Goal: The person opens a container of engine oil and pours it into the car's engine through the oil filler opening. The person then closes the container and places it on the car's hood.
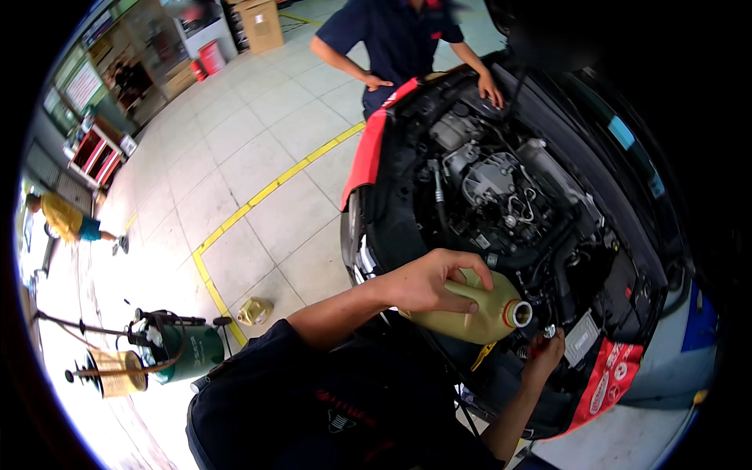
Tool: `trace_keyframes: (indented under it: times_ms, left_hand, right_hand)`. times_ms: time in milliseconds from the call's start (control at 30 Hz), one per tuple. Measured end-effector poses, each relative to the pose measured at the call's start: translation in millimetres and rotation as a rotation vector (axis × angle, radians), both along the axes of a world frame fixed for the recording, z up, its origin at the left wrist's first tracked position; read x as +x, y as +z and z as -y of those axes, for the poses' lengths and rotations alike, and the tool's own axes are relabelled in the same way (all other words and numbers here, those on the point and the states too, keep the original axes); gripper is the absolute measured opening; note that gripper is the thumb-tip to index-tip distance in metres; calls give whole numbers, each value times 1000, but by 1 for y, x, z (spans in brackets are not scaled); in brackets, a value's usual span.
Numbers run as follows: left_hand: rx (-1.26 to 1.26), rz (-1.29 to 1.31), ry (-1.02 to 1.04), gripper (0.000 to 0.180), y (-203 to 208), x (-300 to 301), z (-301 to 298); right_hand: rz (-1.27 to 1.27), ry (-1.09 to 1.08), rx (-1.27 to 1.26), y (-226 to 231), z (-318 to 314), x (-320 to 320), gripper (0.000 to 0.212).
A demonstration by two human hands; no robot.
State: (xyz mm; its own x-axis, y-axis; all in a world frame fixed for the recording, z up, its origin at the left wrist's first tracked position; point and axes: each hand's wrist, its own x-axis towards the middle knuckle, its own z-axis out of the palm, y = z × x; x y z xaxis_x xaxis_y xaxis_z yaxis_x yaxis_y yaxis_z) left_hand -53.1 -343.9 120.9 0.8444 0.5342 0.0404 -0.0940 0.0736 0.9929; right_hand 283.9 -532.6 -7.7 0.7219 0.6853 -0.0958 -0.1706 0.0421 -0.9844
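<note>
My left hand [435, 283] grips a gold oil jug [489, 313] from above, at its handle. The jug is tilted over the near side of the engine bay. Its uncapped mouth [520, 314], ringed in red, points to the right; no oil can be seen leaving it. Just beyond the mouth, my right hand [546, 350] is closed at the fingertips by a small shiny piece [550, 331], too small to name. Below the jug a yellow strip [483, 356] shows. The engine [493, 180] lies uncovered under the raised hood.
Red fender covers [611, 388] hang over the car's edges. Across the car a person in dark clothes [399, 39] rests a hand on its edge. On the floor are another gold jug [254, 311] and a green drum [188, 352]. A person in yellow [63, 217] is far left.
</note>
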Motion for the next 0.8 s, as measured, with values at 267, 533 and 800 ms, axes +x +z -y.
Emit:
trace_keyframes:
  times_ms: [267,533,800]
  left_hand:
    - [-39,91,408,24,20,-160,80]
    - [55,-159,999,17,-71,-330,214]
    - [-55,-287,1597,13,-127,-472,392]
  right_hand:
    - [282,560,-116,19,-96,-90,21]
    - [557,1449,-160,-28,-168,-381,22]
    - [689,2013,134,-121,-113,-793,26]
